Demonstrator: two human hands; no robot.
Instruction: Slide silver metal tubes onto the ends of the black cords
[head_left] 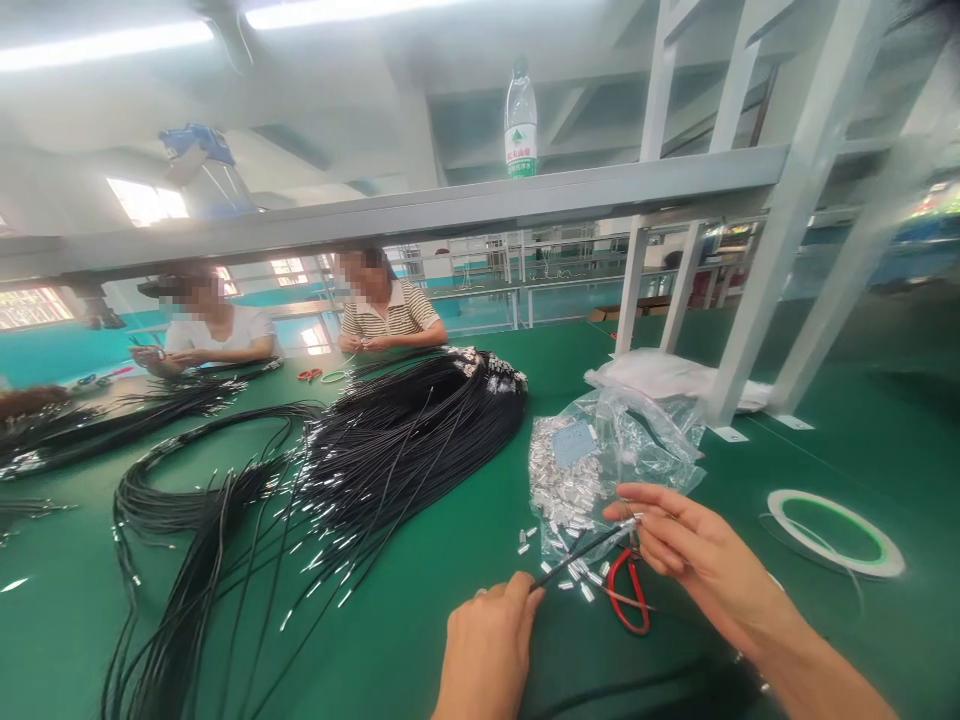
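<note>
Left hand and right hand pinch opposite ends of a short black wire near the table front edge, above red-handled scissors.

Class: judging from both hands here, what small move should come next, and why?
Probably slide the metal piece pinched in the right hand onto the black wire, since the left hand holds that wire with its end pointing at the right fingertips.

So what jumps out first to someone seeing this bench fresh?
The big heap of black cords sprawls across the green table, left of centre. Near the bottom, the left hand and right hand pinch one cord between them, just below a clear bag of metal clasps.
</note>
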